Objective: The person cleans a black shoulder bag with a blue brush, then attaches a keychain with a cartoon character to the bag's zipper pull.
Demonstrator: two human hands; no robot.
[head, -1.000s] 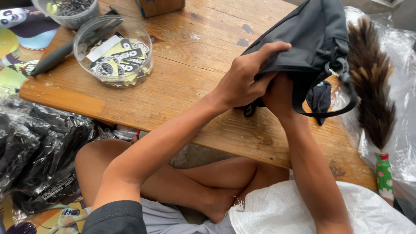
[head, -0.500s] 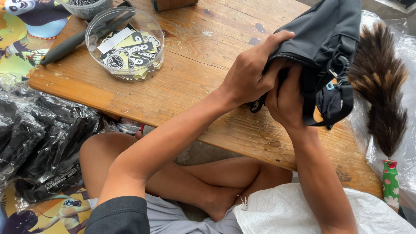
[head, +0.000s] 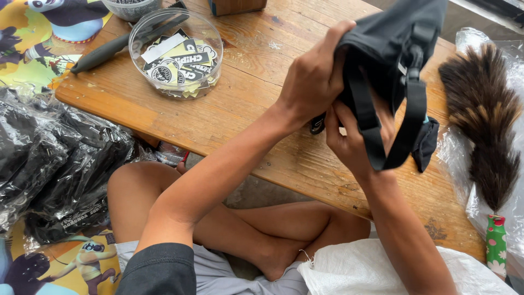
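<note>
Gripping black bag [head: 393,49] above wooden table [head: 256,114]: left hand [head: 314,82] with fingers clenched over the fabric to steady it, right hand [head: 355,142] grasping from beneath, strap [head: 404,131] dangling. Clear tub [head: 176,52] nearby.

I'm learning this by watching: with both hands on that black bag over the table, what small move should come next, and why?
Probably pull the looped strap clear with the right hand: it hangs across that hand's fingers, while the left hand already pinches the black bag steady.
</note>
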